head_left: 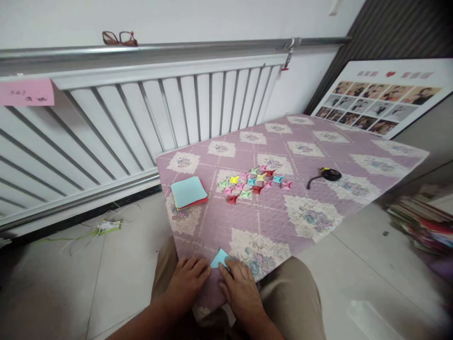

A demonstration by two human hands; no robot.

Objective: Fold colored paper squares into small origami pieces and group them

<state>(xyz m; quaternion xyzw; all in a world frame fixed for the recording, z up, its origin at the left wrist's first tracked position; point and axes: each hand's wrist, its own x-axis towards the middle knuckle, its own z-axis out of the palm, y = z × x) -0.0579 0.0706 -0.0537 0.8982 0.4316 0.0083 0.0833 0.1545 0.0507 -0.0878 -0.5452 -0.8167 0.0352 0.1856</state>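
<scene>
A small light-blue sheet of paper (220, 258), folded to a point at the top, lies flat near the table's front corner. My right hand (242, 287) presses on its right side, with the fingers bent over it and the thumb near its lower edge. Just left of the paper, my left hand (189, 279) rests on the cloth with its fingers stretched out and slightly apart; its fingertips come close to the paper's left corner. Both palms are turned down, so the undersides of the fingers are hidden.
A stack of coloured square paper (189, 190), light blue on top, lies at the table's left. Several small folded paper pieces (251, 181) form rows mid-table. A black tape measure (331, 174) is further right. Flowered cloth (212, 222) covers the table; a radiator (198, 104) stands behind.
</scene>
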